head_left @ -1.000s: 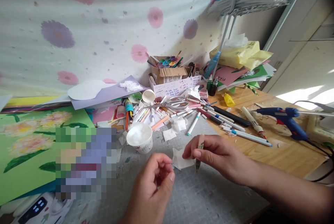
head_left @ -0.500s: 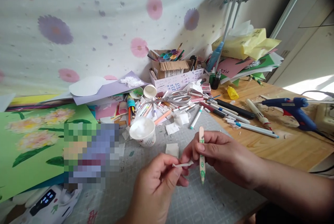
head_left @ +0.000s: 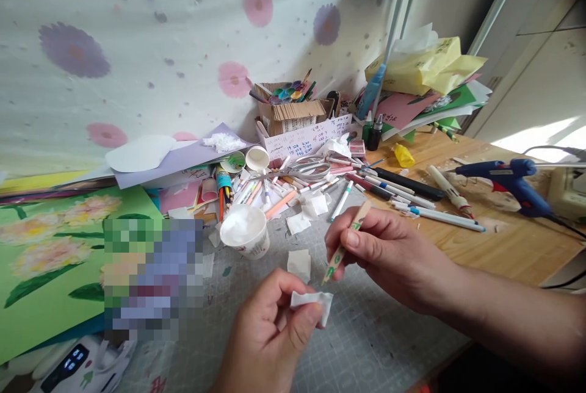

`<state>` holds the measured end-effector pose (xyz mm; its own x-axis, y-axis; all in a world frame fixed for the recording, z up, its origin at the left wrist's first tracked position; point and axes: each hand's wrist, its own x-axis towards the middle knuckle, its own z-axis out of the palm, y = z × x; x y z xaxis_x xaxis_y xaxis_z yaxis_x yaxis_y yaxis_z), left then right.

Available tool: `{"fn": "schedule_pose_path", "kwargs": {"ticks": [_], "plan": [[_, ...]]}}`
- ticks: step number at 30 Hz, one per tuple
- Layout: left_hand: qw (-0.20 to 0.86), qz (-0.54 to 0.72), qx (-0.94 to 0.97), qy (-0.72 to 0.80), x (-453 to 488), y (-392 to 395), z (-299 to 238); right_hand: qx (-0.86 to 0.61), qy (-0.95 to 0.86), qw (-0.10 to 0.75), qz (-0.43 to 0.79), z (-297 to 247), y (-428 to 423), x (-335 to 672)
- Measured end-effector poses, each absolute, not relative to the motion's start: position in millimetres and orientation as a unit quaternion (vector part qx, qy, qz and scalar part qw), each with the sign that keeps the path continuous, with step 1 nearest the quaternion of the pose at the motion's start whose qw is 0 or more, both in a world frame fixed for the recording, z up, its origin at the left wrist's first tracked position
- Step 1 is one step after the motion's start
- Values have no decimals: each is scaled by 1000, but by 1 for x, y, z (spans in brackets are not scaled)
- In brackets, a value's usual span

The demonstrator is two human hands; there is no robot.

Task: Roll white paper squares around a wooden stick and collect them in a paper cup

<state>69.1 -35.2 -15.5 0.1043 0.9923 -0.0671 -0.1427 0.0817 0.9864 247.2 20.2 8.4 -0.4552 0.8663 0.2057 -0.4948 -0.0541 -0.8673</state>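
My left hand [head_left: 270, 335] is closed, pinching a small folded piece of white paper [head_left: 314, 302] between thumb and fingers above the grey cutting mat [head_left: 366, 344]. My right hand [head_left: 389, 252] grips a wooden stick with green marks [head_left: 344, 244], held slanted with its pointed lower end just above the paper. A white paper cup [head_left: 245, 233] stands on the mat to the left of both hands. Another small white paper square [head_left: 299, 263] lies on the mat between the cup and my hands.
Pens, markers and scissors [head_left: 311, 169] lie scattered behind the mat. A blue glue gun [head_left: 508, 178] rests on the wooden table at the right. A cardboard box [head_left: 290, 113] stands at the back, stacked coloured paper [head_left: 425, 85] at the right, and a green flower painting [head_left: 50, 259] at the left.
My left hand took the white paper from my right hand and drew it down and back. The stick in my right hand tilted from upright to slanted, tip toward the paper.
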Motion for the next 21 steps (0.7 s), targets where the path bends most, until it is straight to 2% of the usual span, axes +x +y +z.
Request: {"fn": "schedule_pose_path", "kwargs": {"ticks": [12,21], "plan": [[600,479,490,413,64,-34,-20,-185,-562,482,646,12,14,249],[621,455,449,454,66,-38,-17,-180,-570,474,647,14,11,251]]}}
